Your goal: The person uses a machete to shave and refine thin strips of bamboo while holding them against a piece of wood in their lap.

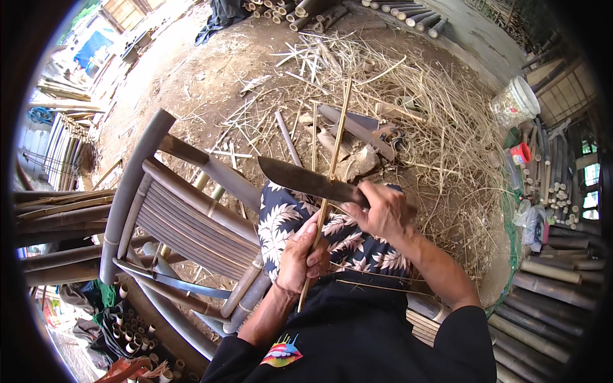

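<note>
My right hand [385, 209] is closed round the handle of a large knife [300, 179] with a broad dark blade. The blade points left and lies across a thin bamboo strip [342, 124]. In my left hand [302, 255] that same strip is gripped lower down, below the blade. The strip runs from near my waist up and away past my knees, slightly tilted to the right. Both hands are above my lap, over dark shorts with a pale leaf pattern [278, 220].
A bamboo chair [198, 220] stands at my left. Ahead on the ground lie a handsaw [357, 127], a stone [361, 163] and a heap of bamboo shavings [440, 121]. Bamboo poles [543, 290] are stacked at the right. A white bucket [514, 102] stands at the far right.
</note>
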`<action>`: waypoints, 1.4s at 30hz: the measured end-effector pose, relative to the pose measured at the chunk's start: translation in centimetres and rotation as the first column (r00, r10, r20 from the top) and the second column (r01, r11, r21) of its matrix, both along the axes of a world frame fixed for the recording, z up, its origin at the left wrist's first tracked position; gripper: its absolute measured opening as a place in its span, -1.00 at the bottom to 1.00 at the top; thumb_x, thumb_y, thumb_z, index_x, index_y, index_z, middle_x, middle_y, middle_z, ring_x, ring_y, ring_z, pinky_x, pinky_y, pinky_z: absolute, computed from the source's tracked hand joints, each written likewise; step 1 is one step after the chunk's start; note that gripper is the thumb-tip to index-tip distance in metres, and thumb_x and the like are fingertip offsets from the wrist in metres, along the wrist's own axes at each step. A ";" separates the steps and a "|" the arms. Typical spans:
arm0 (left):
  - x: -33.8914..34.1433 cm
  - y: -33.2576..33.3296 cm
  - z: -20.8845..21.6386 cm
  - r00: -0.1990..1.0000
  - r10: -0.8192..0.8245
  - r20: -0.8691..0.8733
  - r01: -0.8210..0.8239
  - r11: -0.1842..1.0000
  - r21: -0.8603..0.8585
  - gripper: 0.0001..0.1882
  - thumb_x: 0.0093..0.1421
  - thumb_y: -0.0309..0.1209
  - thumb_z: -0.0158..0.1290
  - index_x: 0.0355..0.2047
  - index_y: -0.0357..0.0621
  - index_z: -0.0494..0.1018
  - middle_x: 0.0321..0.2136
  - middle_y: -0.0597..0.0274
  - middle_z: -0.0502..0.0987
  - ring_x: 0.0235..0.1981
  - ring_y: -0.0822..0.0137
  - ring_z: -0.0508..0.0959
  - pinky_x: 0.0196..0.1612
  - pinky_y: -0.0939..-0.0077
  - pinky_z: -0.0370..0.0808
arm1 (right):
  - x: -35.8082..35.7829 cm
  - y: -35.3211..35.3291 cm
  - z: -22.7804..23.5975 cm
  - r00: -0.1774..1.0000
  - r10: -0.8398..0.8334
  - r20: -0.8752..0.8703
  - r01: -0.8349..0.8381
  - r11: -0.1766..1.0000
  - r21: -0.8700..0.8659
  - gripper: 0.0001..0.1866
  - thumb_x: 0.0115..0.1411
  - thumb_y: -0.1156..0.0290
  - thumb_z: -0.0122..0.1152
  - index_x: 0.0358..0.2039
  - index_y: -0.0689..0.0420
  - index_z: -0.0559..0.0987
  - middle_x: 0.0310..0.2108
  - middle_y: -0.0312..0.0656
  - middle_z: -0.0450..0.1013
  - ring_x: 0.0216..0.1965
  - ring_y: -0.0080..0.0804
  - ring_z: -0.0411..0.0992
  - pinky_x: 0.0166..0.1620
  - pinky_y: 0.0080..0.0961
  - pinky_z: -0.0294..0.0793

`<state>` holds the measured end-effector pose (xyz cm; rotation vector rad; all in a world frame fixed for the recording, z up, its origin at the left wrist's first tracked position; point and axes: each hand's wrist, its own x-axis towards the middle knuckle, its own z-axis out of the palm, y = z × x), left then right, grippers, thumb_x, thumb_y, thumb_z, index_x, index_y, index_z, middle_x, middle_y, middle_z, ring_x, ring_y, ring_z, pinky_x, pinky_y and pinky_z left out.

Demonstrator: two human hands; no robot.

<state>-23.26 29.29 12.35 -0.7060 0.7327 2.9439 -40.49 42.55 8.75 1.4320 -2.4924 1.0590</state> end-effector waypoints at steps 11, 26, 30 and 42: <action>7.4 1.2 0.2 0.985 -0.152 0.080 0.159 0.983 -0.088 -0.43 0.36 -0.13 -0.10 0.29 -0.10 0.16 -0.75 0.48 0.14 -0.79 0.62 0.12 -0.74 0.70 0.05 | -11.2 3.5 -0.2 0.776 -0.550 0.310 0.493 0.834 0.247 -0.26 0.21 -0.44 -0.39 -0.42 0.02 0.45 -0.72 -0.49 0.16 -0.75 -0.69 0.09 -0.74 -0.55 0.05; 1.8 0.2 1.1 0.990 -0.044 0.134 0.126 0.709 -0.694 -0.55 0.40 -0.15 -0.15 0.08 -0.24 0.41 -0.71 0.42 0.29 -0.81 0.62 0.24 -0.75 0.74 0.18 | -1.0 -0.6 0.1 0.992 -0.006 -0.128 -0.002 0.998 -0.067 -0.39 0.25 -0.27 -0.10 -0.53 0.08 0.42 -0.68 -0.24 0.40 -0.70 -0.42 0.40 -0.66 -0.41 0.36; 7.2 1.1 1.1 0.963 -0.181 0.199 0.268 0.708 -0.654 -0.60 0.39 -0.21 -0.13 0.08 -0.21 0.42 -0.72 0.43 0.31 -0.80 0.62 0.26 -0.76 0.71 0.17 | -9.1 0.2 2.0 0.775 -0.562 0.289 0.519 0.827 0.217 -0.35 0.27 -0.34 -0.26 -0.51 0.02 0.43 -0.75 -0.47 0.15 -0.75 -0.66 0.13 -0.73 -0.61 0.09; 22.7 -18.4 -4.9 0.383 0.873 -0.302 -0.669 0.037 -0.742 -0.77 0.35 -0.29 -0.07 -0.17 -0.23 0.39 -0.49 0.32 0.41 -0.51 0.53 0.37 -0.45 0.66 0.33 | -7.0 3.3 -5.5 0.489 -0.351 0.799 0.374 0.911 0.171 -0.44 0.31 -0.20 -0.11 -0.51 0.07 0.36 -0.75 -0.40 0.18 -0.78 -0.62 0.18 -0.73 -0.67 0.18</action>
